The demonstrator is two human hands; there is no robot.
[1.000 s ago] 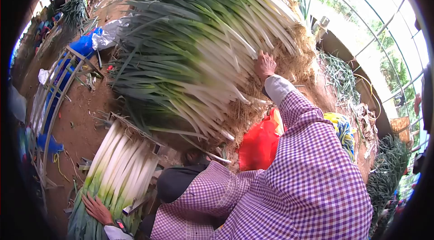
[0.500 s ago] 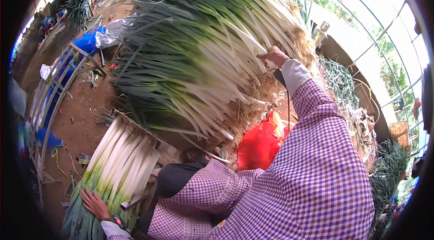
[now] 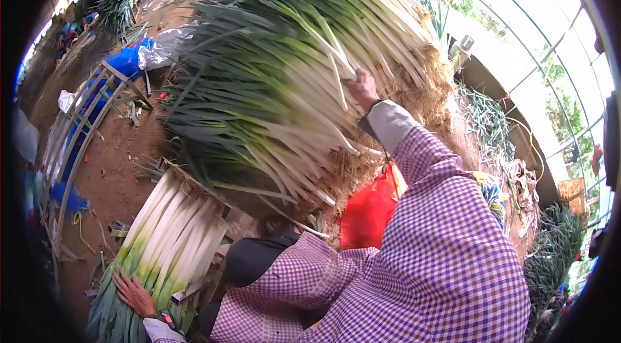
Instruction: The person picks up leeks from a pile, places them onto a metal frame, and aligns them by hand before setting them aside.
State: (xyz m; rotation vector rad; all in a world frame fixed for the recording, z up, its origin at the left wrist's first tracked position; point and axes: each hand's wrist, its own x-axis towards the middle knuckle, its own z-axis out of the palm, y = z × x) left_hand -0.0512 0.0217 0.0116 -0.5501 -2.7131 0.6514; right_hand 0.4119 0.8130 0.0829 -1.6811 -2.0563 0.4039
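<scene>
My right hand (image 3: 364, 89) is closed around the white end of a leek (image 3: 333, 51) above a large pile of leeks (image 3: 246, 71). The pile has green leaves toward the left and roots toward the right. At the lower left, my left hand (image 3: 134, 294) lies with its fingers spread on the green part of a smaller bundle of leeks (image 3: 174, 226). This bundle rests in a metal frame (image 3: 191, 290), its white ends pointing up and to the right.
A red plastic bag (image 3: 372, 214) lies between my body and the pile. Curved slatted frames (image 3: 84, 129) and blue plastic (image 3: 126, 62) stand at the left. More leeks (image 3: 553, 252) lie at the right, beside the greenhouse framing.
My right hand has moved left and slightly down over the pile, with the leek in it. My left hand has stayed on the smaller bundle.
</scene>
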